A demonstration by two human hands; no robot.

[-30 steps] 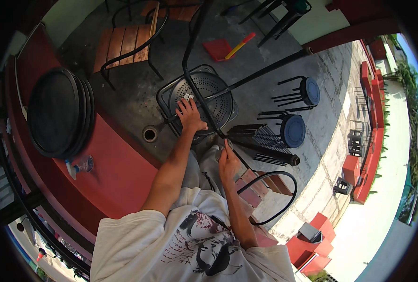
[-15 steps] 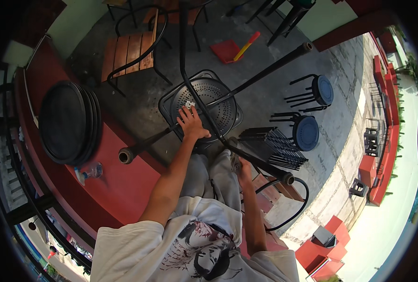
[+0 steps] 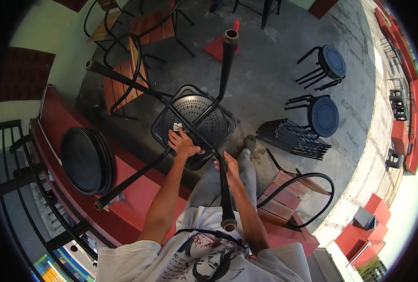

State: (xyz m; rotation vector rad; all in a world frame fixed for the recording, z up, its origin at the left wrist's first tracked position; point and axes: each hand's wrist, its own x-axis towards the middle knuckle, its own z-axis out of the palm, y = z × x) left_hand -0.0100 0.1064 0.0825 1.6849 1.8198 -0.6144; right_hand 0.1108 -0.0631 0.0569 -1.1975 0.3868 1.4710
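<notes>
A red dustpan (image 3: 213,48) is lying on the floor (image 3: 274,56), its handle partly disappearing behind a leg of the black tubular four-legged frame (image 3: 195,130); what the pan is holding cannot be made out. A clear bottle (image 3: 119,198) is mostly hiding behind the frame's lower-left leg, its contents too indistinct to tell. The frame is crossing above a perforated black disc (image 3: 213,126) in front of the person, partly covering it. The left hand (image 3: 186,144) is resting with fingers loosely spread, fingertips beside a small white piece (image 3: 177,127) of unclear kind. The right hand (image 3: 231,169) is curling behind the frame's nearest leg, partly hidden; whether it is gripping the tube, I cannot tell
</notes>
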